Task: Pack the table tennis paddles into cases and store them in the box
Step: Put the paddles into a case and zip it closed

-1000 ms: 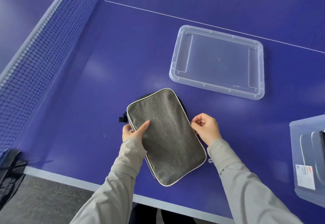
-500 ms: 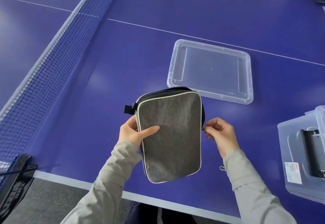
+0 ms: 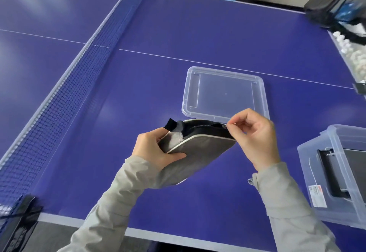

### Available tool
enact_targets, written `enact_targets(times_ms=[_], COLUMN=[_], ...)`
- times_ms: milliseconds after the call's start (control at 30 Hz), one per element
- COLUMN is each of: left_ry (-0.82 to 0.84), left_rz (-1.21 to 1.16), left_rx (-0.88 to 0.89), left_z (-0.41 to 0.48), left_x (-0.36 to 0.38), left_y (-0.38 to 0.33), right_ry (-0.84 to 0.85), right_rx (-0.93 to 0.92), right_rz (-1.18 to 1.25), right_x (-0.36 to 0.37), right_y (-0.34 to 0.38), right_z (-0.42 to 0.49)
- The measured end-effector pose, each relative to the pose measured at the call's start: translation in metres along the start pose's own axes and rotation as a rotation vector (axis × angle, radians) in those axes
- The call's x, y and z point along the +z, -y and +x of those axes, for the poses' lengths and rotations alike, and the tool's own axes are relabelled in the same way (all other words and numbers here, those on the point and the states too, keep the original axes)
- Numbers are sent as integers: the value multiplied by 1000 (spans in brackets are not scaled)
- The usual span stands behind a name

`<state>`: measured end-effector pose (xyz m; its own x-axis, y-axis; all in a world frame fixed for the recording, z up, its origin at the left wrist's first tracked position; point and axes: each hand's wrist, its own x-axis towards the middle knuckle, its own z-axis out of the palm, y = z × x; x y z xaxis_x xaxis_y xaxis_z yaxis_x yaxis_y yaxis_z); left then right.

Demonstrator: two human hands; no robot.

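The box [image 3: 309, 164] is sitting off to the right of your right hand [image 3: 255, 139], and you are holding the case [image 3: 200, 148] tilted in the air, your left hand [image 3: 154, 150] gripping its near corner. Your right hand is pinching the zipper pull [image 3: 224, 126]; tugging against that one-corner hold may be risking a jammed slider or the case twisting loose.

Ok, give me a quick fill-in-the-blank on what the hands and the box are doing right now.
1. The right hand pinches the ____ of the grey case.
2. The left hand grips the case's end nearer the ____.
3. The clear box at the right stands open, with no ____ on it.
Missing words: zipper pull; net; lid.
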<state>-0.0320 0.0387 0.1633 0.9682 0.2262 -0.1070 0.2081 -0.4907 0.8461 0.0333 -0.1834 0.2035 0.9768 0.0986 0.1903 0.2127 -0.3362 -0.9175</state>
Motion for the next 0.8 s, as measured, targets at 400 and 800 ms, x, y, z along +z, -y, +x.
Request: enact_targets(times_ms=[400, 800], left_ry=[148, -84], left_rz=[352, -648], left_rx=[75, -309], left_z=[4, 17], left_x=[11, 2], left_y=[-20, 10], right_ry=[13, -265], right_rx=[-260, 211], right_rz=[-195, -51], right_x=[31, 19], right_y=[31, 0], right_z=[-27, -65])
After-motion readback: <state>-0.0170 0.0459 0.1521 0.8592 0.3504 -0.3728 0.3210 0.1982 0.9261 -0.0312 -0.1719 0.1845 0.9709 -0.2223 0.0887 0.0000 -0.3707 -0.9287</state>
